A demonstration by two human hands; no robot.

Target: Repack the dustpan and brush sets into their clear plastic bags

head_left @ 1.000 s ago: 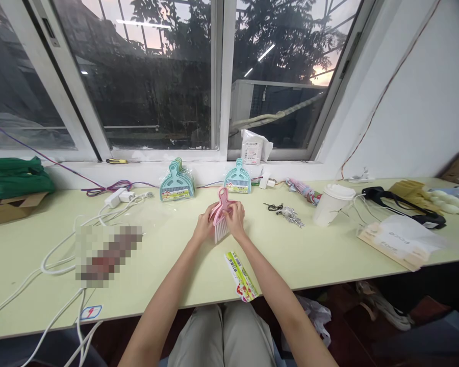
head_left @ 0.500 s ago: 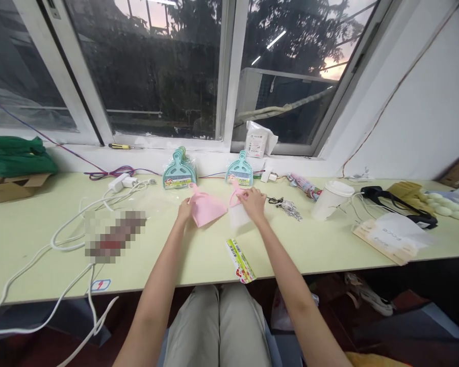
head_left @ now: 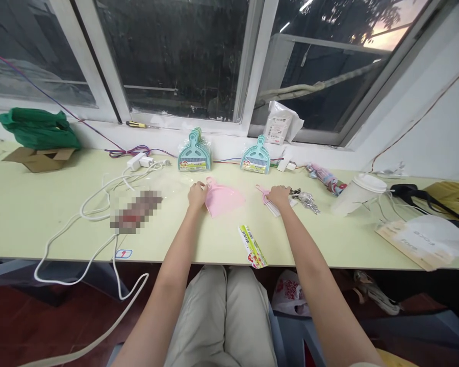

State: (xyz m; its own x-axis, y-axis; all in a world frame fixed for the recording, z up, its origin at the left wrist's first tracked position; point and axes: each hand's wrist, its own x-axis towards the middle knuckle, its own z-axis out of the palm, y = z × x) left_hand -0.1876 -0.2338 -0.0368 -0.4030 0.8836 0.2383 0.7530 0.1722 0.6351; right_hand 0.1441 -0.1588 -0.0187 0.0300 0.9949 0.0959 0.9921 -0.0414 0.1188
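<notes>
- We are resting our left hand (head_left: 197,194) on the handle end of the pink dustpan (head_left: 224,200); the fingers are curled over the handle, though we cannot tell whether they are closing round it or only lying on it.
- We are laying our right hand (head_left: 279,195) over the handle of the pink brush (head_left: 271,202); the fingers are bent down on it, and how firm the hold is we cannot tell.
- The dustpan is lying flat near the middle of the desk (head_left: 30,214), its long axis running from the handle at our left hand out to the wide mouth, which is pointing right toward the brush.
- The brush is lying just right of the dustpan, apart from it, its white bristles pointing toward the desk's front edge; our right hand is the nearer one to it.
- A printed label strip (head_left: 252,246) is lying at the front edge, between our forearms.
- Two packs of teal dustpans (head_left: 195,152) are standing along the back edge.
- Keys (head_left: 306,199) are lying just right of our right hand, with a paper cup (head_left: 354,193) further right.
</notes>
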